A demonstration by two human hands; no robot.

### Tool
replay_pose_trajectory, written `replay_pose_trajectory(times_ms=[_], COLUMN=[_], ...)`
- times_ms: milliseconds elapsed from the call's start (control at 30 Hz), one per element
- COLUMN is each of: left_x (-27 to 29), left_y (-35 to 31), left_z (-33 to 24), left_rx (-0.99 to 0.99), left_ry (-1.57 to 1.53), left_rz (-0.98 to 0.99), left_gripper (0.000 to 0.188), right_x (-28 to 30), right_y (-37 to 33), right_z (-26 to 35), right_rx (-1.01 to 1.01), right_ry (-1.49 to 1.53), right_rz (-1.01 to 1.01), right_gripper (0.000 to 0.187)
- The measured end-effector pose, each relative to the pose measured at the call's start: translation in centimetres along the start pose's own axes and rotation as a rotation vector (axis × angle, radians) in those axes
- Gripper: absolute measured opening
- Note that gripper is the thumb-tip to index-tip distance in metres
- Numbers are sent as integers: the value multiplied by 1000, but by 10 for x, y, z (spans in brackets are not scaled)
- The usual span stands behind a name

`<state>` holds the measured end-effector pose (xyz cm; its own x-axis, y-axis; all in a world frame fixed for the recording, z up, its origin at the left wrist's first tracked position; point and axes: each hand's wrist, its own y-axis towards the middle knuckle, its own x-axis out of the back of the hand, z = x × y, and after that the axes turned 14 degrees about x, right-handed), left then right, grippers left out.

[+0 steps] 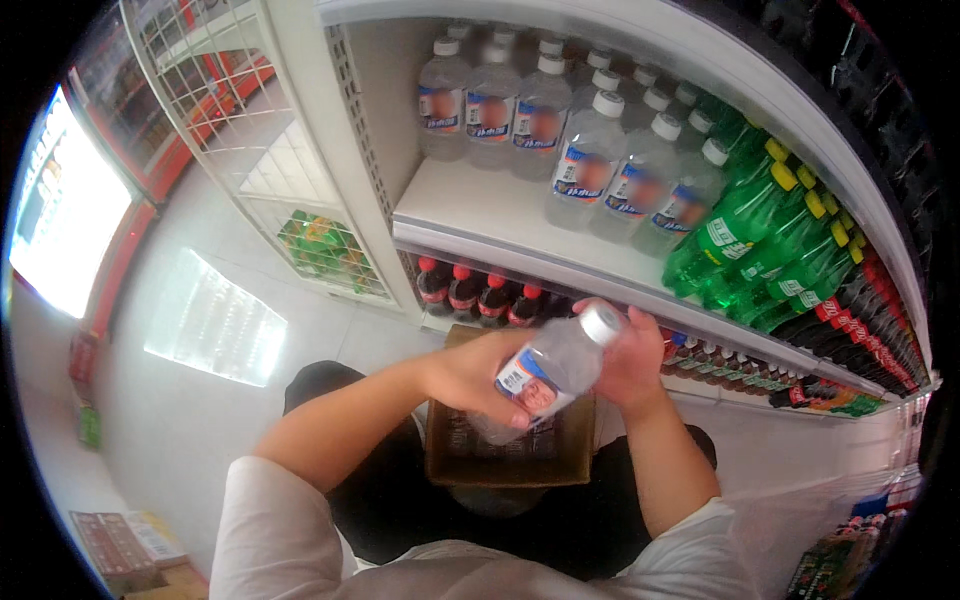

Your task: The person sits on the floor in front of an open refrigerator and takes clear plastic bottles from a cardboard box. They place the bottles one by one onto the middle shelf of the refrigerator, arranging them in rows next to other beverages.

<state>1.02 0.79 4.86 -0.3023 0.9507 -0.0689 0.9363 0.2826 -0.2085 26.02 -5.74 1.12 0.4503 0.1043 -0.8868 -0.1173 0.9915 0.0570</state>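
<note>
Bottle, one: clear plastic, white cap, wrapped label in blue and white; centre of the frame, tilted with the cap toward the upper right, held above an open box.
Left hand: grasping the bottle around its body, thumb across the label.
Right hand: right of the bottle, close to its neck, fingers partly hidden behind it; whether it grips cannot be told.
Box, one: brown cardboard, open-topped, lower centre, between the person's dark-clad knees; clear items inside, blurred.
Shelf: white, upper centre to right; carries rows of upright clear bottles with white caps and labels in blue and orange, resembling the held one.
Green bottles: yellow caps, right of the clear bottles on the same shelf.
Dark bottles: red caps, lower tier, behind the hands.
Wire rack: white, upper left; green packages in its lowest basket.
Floor: pale tiles, left, with a bright reflection.
Cartons: lower left corner.
</note>
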Motion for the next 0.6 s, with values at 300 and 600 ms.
replay_pose_trajectory(times_ms=[300, 600], left_x=[43, 88], left_y=[21, 17], left_z=[2, 7], left_rx=[-592, -601], left_ry=[-439, 214], left_rz=[-797, -1194], left_gripper=[73, 56], right_x=[18, 6], right_y=[7, 9], right_z=[-4, -17], right_rx=[33, -75], right_ry=[-199, -352], right_rz=[-59, -32], right_gripper=[43, 30])
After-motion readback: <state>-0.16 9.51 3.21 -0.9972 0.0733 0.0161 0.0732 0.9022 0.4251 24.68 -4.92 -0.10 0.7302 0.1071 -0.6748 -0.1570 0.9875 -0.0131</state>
